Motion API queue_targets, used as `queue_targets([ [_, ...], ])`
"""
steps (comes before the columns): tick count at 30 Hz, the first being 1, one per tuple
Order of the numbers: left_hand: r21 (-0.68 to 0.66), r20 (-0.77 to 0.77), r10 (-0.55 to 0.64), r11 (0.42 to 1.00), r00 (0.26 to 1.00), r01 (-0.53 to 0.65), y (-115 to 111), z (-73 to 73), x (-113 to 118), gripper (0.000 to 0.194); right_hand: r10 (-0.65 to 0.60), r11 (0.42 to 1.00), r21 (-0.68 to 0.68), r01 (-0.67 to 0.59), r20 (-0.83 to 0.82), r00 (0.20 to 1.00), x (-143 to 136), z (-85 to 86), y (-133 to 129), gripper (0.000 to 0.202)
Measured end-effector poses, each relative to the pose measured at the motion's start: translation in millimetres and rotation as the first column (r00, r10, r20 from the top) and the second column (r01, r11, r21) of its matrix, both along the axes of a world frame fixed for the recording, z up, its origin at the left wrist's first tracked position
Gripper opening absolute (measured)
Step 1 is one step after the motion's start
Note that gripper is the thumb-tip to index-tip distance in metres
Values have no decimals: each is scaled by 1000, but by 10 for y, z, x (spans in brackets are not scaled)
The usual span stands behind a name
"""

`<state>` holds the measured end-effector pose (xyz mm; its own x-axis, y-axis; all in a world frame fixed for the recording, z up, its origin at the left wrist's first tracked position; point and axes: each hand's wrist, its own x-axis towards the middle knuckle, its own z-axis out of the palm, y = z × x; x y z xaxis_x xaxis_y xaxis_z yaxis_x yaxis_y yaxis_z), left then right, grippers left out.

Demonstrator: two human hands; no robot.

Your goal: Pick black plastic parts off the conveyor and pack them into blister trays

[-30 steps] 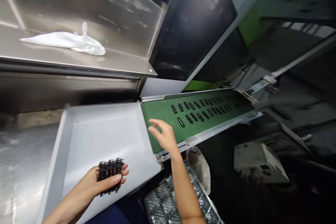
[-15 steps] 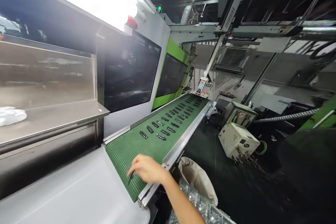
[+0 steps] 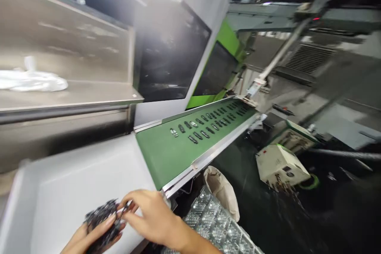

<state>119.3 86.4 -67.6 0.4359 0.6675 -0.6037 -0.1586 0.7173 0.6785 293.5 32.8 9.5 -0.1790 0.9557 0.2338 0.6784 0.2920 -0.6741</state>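
Observation:
My left hand [image 3: 97,236] is wrapped round a bunch of small black plastic parts [image 3: 102,211] at the bottom of the view, over the white tray [image 3: 68,190]. Close against that bunch, my right hand [image 3: 145,214] pinches one small dark part [image 3: 125,207] between thumb and fingers. Motion blur hides the finer shape of the parts. Beyond the hands, the green conveyor belt [image 3: 157,158] carries two rows of similar black parts [image 3: 199,135].
An open pale sack [image 3: 222,190] stands below the conveyor's right side, with clear patterned plastic trays [image 3: 214,222] nearer me. A metal shelf [image 3: 113,91] holds a white bag [image 3: 32,80] at left. A cream machine box [image 3: 281,164] stands on the dark floor.
My right hand has moved off the belt, carrying a dark part down to the bunch. My left hand and its parts have come into view. The camera has turned left and down.

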Motion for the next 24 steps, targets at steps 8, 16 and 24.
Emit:
queue_targets([
  [8, -144, 286, 196, 977, 938, -160, -386, 481, 41, 31, 163, 972, -144, -183, -142, 976, 27, -52, -165, 64],
  [16, -16, 309, 66, 998, 949, -64, -398, 411, -247, 38, 196, 976, -89, -199, -37, 980, -36, 4, -132, 92],
  [24, 16, 284, 61, 998, 957, -68, -430, 449, -495, 45, 309, 941, -101, -324, -136, 941, -235, -11, -41, 104],
])
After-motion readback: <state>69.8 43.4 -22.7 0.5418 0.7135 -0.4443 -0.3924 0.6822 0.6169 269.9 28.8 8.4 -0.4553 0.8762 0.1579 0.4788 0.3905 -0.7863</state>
